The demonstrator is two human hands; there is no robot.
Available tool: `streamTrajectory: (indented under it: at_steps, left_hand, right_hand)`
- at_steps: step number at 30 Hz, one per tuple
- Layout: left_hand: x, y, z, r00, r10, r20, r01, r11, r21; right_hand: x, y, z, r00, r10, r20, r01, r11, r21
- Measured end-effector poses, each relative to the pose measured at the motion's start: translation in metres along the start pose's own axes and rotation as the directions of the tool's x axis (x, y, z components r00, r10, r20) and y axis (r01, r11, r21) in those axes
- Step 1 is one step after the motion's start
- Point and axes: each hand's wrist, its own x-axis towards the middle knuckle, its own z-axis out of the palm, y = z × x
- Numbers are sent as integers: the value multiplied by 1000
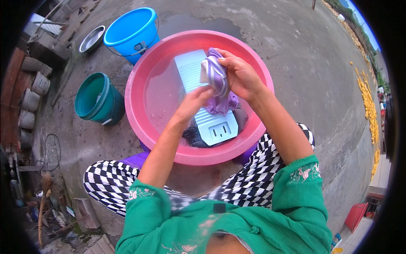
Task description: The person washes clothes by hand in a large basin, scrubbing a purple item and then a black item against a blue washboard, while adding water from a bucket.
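Observation:
My right hand is closed on a wet purple garment with white stripes, its thumb pressing the bunched cloth from above. The garment hangs over a light-blue washboard, and its lower folds rest on the ridges. Beside the cloth's lower left is my left hand; its fingers are smeared by motion, and whether they grip the cloth is unclear. The washboard lies slanted inside a large pink tub holding cloudy water. Dark cloth shows in the water around the board's near end.
A blue bucket and a teal bucket stand left of the tub, with a metal basin behind. My knees in checkered trousers flank the tub. Yellow corn cobs line the right; pots line the left.

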Motion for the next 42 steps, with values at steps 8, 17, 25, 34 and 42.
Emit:
streamTrajectory:
  at_steps: [8, 17, 25, 34, 42]
  left_hand:
    - [2, 8, -20, 995, 69, -78, -84, 975, -207]
    - [-7, 70, -54, 893, 341, -295, -331, 940, 84]
    - [-9, 83, -59, 778, 576, -252, -462, 795, 392]
    - [-1, 40, 7, 944, 327, -32, -314, 926, 209]
    - [2, 71, -21, 993, 98, 65, -88, 986, -141]
  right_hand:
    - [-14, -9, 6, 988, -85, -126, 42, 948, -314]
    - [-6, -12, 12, 918, -376, -122, 255, 799, -545]
    - [-6, -16, 14, 925, -347, -153, 197, 784, -588]
    - [-14, -7, 29, 985, -136, -111, 77, 903, -423]
    - [-9, -10, 4, 936, -348, 58, 282, 637, -718]
